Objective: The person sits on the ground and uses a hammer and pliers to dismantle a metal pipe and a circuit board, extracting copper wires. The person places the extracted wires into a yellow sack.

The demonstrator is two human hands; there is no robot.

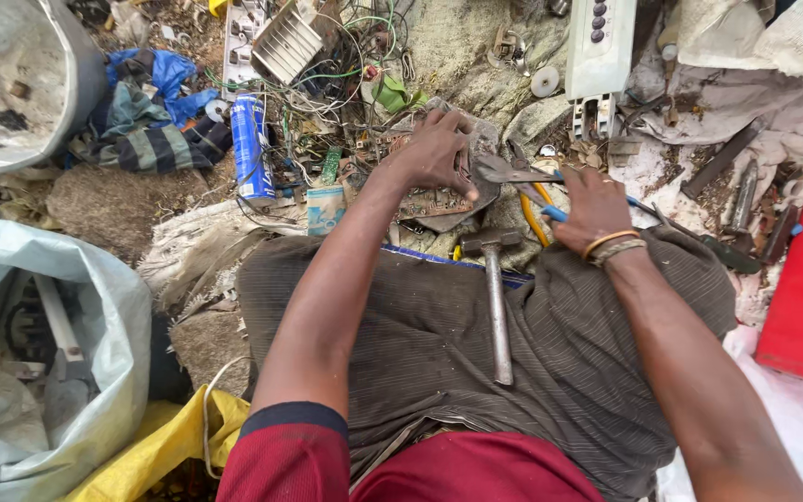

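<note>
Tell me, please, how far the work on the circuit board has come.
Done, it seems: loose wires and small metal parts already lie on the ground beyond the board. In hand: the left hand presses the circuit board down, and the right hand grips pliers at its edge. Left: parts still sit on the board. The hammer lies unused on the lap.

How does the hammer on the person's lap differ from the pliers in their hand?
The hammer lies untouched on the lap; the pliers are gripped by the right hand. The hammer has a bare grey metal handle; the pliers have blue and yellow grips. Both are worn metal hand tools.
</note>
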